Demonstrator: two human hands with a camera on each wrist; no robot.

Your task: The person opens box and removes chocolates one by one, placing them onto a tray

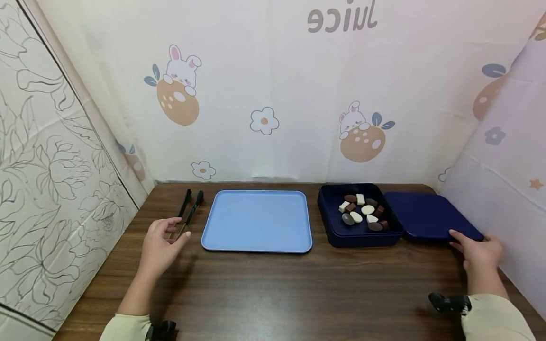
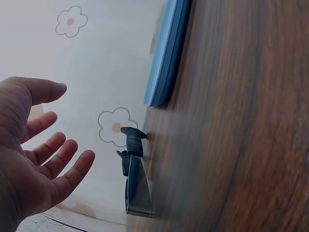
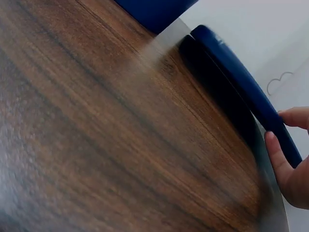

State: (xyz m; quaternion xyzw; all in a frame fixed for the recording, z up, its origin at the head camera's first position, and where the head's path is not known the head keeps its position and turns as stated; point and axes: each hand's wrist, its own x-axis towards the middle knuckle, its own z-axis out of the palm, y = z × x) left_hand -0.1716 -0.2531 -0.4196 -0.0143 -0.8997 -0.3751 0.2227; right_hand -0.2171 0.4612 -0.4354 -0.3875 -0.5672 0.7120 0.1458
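Note:
My left hand [image 1: 159, 245] hovers over the metal tongs [image 1: 193, 212] at the table's left, thumb and fingers spread and apart from them. In the left wrist view the tongs [image 2: 140, 188] lie on the wood, their black tips pointing away and their bent metal end nearer. My right hand [image 1: 482, 255] pinches the near right corner of a dark blue lid [image 1: 426, 214], thumb on one face and a finger on the other. A gap shows under the lid [image 3: 236, 72] in the right wrist view. Beside it stands a dark blue box [image 1: 360, 240] holding several chocolates [image 1: 356, 217], brown and white.
A light blue tray [image 1: 257, 222] lies between the tongs and the box. The dark wooden table [image 1: 298, 293] ends at a printed curtain [image 1: 264, 156] behind, with a patterned panel [image 1: 51, 166] at the left and more curtain at the right.

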